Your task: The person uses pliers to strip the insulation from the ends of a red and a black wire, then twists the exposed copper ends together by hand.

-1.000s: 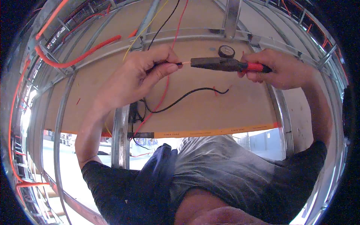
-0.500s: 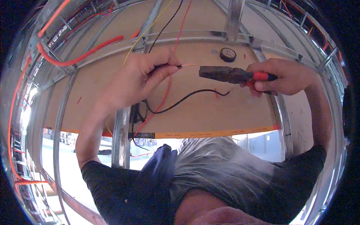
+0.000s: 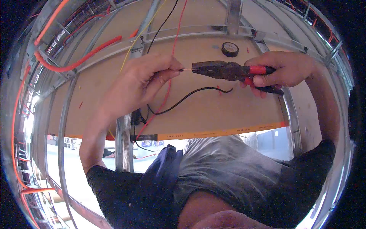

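Between thumb and forefinger, my left hand (image 3: 146, 78) pinches a black wire whose bare copper end (image 3: 187, 69) points right. My right hand (image 3: 280, 69) is wrapped round the red-and-black handles of a pair of pliers (image 3: 221, 70). The dark jaws point left, their tip at the copper end; whether they grip it I cannot make out. Below the pliers, a second black wire (image 3: 190, 92) curves over the brown board, its end loose. A pink-red wire (image 3: 176, 42) runs down behind my left hand.
A roll of black tape (image 3: 230, 49) lies on the brown board (image 3: 236, 110). Metal studs (image 3: 124, 145) and rails frame the board. Yellow (image 3: 143, 36) and black wires come from the top. Orange conduit (image 3: 80, 65) bends at the left.
The pliers have moved left, and their jaw tip now meets the bare copper end. Their handles are spread wider. My left hand stays nearly in place.
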Tool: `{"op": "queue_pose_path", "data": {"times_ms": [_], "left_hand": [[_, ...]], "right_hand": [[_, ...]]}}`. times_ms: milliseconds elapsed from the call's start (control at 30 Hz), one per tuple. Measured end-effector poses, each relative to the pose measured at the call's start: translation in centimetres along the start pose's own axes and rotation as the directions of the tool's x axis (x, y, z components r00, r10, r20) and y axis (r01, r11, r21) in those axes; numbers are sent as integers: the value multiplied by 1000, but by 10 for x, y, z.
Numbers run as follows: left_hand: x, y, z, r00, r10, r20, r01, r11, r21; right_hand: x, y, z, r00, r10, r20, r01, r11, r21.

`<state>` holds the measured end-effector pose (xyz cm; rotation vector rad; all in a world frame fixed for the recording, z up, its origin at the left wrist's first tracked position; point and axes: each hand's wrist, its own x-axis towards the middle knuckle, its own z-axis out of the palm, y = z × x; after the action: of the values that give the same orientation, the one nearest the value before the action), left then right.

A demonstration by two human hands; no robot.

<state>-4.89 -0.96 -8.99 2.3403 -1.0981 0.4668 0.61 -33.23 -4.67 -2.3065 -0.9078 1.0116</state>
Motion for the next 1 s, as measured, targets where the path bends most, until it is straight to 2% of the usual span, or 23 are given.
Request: {"op": "queue_pose_path", "data": {"times_ms": [33,167,233,267,300,333,400,467,533,567,633,700,767,833,867,933,1000], "left_hand": [[0,1,-1,1000,-1,-1,1,1000,1],[-1,1,-1,1000,-18,-19,18,1000,21],[-2,3,-2,999,-46,-25,46,999,10],[-2,7,-4,975,-219,30,220,975,-32],[-2,9,-6,920,-382,90,388,919,-65],[-2,6,-4,919,-384,86,389,919,-65],[-3,-4,3,948,-317,-16,294,896,-333],[-1,-2,0,937,-348,8,327,871,-367],[0,-2,0,924,-380,37,362,841,-401],[0,-5,0,921,-386,52,370,826,-425],[0,-6,0,918,-391,68,379,810,-447],[1,-6,-2,903,-405,146,413,722,-555],[3,-4,-6,880,-430,202,462,674,-576],[4,-5,-7,854,-451,261,511,623,-593],[4,-7,-6,855,-440,274,507,602,-617],[3,-9,-4,857,-428,286,503,579,-642],[2,-10,-5,848,-410,336,522,533,-666]], "right_hand": [[1,3,0,998,-59,-8,59,998,29],[3,-1,-1,999,-30,-20,30,999,-15],[3,-5,3,991,7,-133,-30,984,-178],[5,-1,11,991,5,-133,-29,983,-181],[8,7,22,887,-201,-416,-19,883,-468],[11,11,28,680,-458,-572,-111,708,-698],[12,10,24,657,-487,-575,-95,703,-705],[13,11,20,629,-516,-581,-85,698,-712],[18,18,20,550,-574,-606,-218,602,-768],[20,20,19,550,-575,-606,-218,601,-769],[24,24,15,487,-648,-585,-264,529,-806],[26,24,11,478,-669,-570,-254,515,-818],[29,26,6,468,-689,-553,-244,500,-831],[33,29,3,350,-796,-494,-312,398,-863],[34,30,0,351,-795,-495,-314,399,-862],[35,31,-4,313,-851,-422,-338,316,-887],[33,32,-7,325,-862,-389,-332,281,-900]]}}
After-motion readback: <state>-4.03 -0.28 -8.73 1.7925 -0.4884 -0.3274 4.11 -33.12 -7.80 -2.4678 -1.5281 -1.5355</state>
